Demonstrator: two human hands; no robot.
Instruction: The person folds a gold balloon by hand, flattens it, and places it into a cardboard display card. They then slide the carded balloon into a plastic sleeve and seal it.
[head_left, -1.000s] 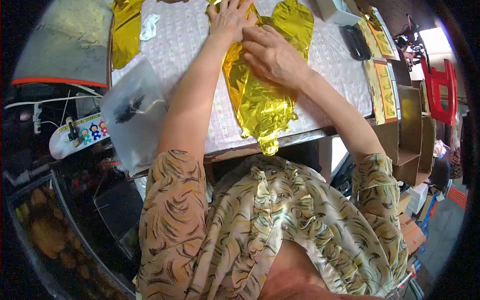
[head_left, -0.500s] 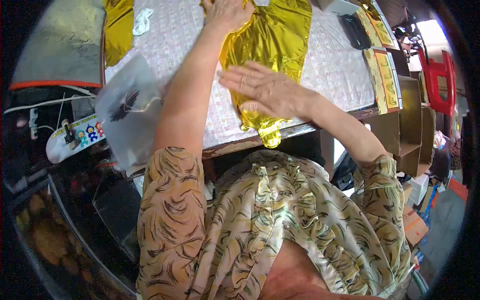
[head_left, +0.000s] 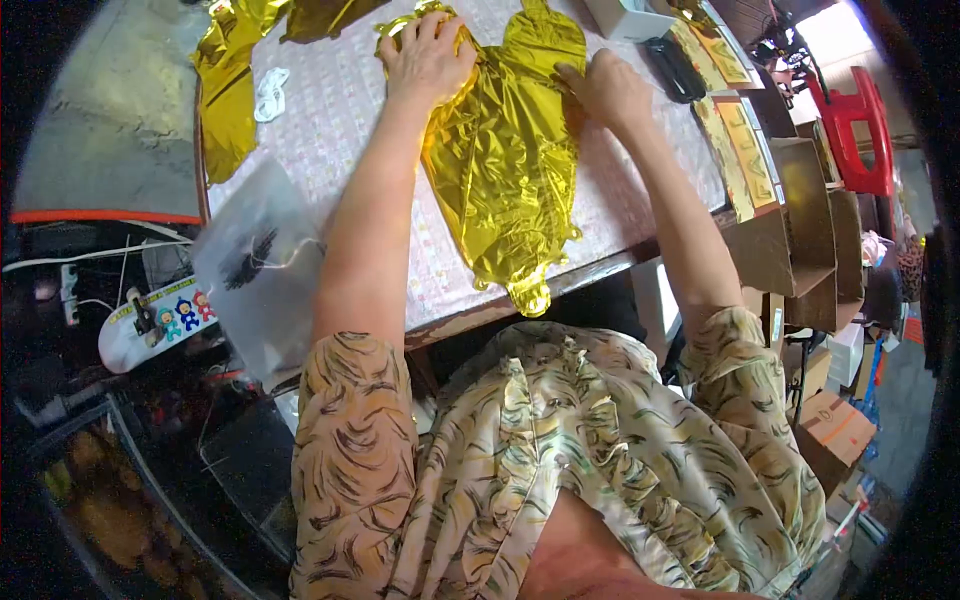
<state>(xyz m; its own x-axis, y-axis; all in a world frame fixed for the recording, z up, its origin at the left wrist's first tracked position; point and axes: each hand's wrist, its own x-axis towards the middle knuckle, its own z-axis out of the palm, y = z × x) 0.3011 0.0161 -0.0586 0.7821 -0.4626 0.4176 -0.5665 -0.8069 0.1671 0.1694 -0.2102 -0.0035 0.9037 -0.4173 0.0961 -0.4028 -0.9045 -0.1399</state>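
Observation:
A flat gold foil balloon (head_left: 505,160) lies on the cloth-covered table, its tail end hanging a little over the near edge. My left hand (head_left: 430,62) rests on its upper left part, fingers spread over the crumpled foil. At the upper right side, my right hand (head_left: 615,92) has its fingers curled and its thumb side at the foil's edge, apparently pinching it; the exact grip is partly hidden. More gold foil (head_left: 228,105) drapes over the table's left edge, beside a small white bundle (head_left: 271,94).
Along the table's right side are a black pouch (head_left: 673,70), a white box (head_left: 630,18) and printed yellow packaging (head_left: 742,158). A clear plastic bag (head_left: 255,255) hangs at the left edge near a white sticker-covered board (head_left: 150,330). Cardboard boxes (head_left: 795,215) and a red stool (head_left: 855,125) stand right.
My right hand has moved up from above the foil's lower part to its upper right edge. The foil lies more spread out. My left hand stays on its upper left, fingers now spread.

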